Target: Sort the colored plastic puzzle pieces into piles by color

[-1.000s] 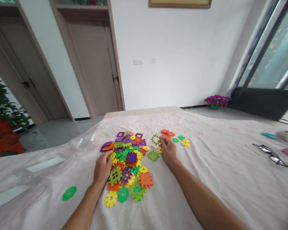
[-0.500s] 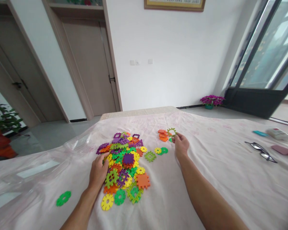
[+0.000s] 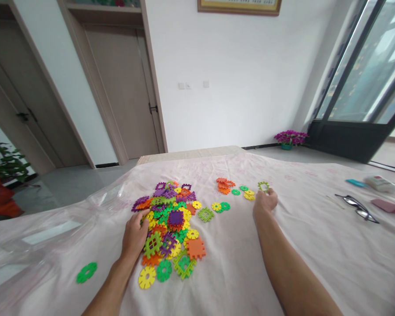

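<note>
A heap of coloured plastic interlocking pieces (image 3: 171,219) lies on a pale pink sheet (image 3: 237,263). My left hand (image 3: 134,235) rests on the heap's left edge, fingers curled among the pieces. My right hand (image 3: 265,202) is farther right, pinching a light green square frame piece (image 3: 263,186) just above the sheet. To its left lie small sorted groups: orange pieces (image 3: 224,185), green round pieces (image 3: 239,190) and yellow round pieces (image 3: 249,195). A light green square (image 3: 206,214) and a yellow and green pair (image 3: 220,206) lie between heap and groups.
A lone green round piece (image 3: 87,272) lies at the left. Clear plastic packaging (image 3: 52,228) sits left of the heap. Glasses (image 3: 357,207), a teal item (image 3: 354,183), a small box (image 3: 380,183) and a dark red item (image 3: 390,206) lie at the right.
My right hand has carried the light green frame piece from beside the heap to the right, past the orange, green and yellow groups. My left hand stays on the heap.
</note>
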Motion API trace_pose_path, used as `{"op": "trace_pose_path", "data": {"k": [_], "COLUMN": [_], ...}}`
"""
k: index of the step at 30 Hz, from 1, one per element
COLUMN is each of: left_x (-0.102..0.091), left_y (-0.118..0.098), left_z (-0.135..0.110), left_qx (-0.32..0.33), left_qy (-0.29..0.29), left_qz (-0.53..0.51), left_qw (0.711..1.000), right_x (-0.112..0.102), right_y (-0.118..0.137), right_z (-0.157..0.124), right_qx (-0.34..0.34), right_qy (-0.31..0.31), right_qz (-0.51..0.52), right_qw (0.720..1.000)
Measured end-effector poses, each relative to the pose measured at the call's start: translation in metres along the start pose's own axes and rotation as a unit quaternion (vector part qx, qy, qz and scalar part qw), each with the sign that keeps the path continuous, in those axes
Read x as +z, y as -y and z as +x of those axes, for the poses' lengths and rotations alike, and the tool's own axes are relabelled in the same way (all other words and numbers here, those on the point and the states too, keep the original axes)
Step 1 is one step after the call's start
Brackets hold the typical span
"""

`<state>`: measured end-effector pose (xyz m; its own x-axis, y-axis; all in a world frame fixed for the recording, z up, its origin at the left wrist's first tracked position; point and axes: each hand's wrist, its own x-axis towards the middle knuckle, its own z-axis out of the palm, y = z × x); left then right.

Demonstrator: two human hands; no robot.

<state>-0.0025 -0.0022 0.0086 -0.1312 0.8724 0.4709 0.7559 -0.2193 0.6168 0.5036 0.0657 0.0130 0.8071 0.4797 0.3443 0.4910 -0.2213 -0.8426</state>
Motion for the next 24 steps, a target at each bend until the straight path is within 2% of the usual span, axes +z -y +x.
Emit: {"op": "trace_pose_path", "data": {"k": [3, 6, 11, 17, 24], "left_x": [0.0, 0.0, 0.0, -0.001, 0.0], "left_y": [0.0, -0.001, -0.002, -0.003, -0.001], "left_z": [0.0, 0.0, 0.0, 0.0, 0.001], "left_qx": [-0.001, -0.003, -0.003, -0.003, -0.006], "left_qy": [0.002, 0.002, -0.003, -0.006, -0.004], "left_qz": [0.001, 0.001, -0.005, -0.008, -0.006], "left_qw": [1.0, 1.0, 1.0, 1.0, 1.0], "right_x": [-0.001, -0.001, -0.003, -0.007, -0.011], "right_y": [0.006, 0.015, 0.025, 0.025, 0.028], "right_z": [-0.007, -0.02, -0.033, -0.031, -0.03], "right_qx": [0.025, -0.044, -0.116, -0.141, -0.132], "right_qy": [0.03, 0.122, 0.185, 0.193, 0.192], "right_qz": [-0.025, -0.12, -0.27, -0.302, -0.303], "right_qw": [0.999, 0.984, 0.938, 0.923, 0.924]}}
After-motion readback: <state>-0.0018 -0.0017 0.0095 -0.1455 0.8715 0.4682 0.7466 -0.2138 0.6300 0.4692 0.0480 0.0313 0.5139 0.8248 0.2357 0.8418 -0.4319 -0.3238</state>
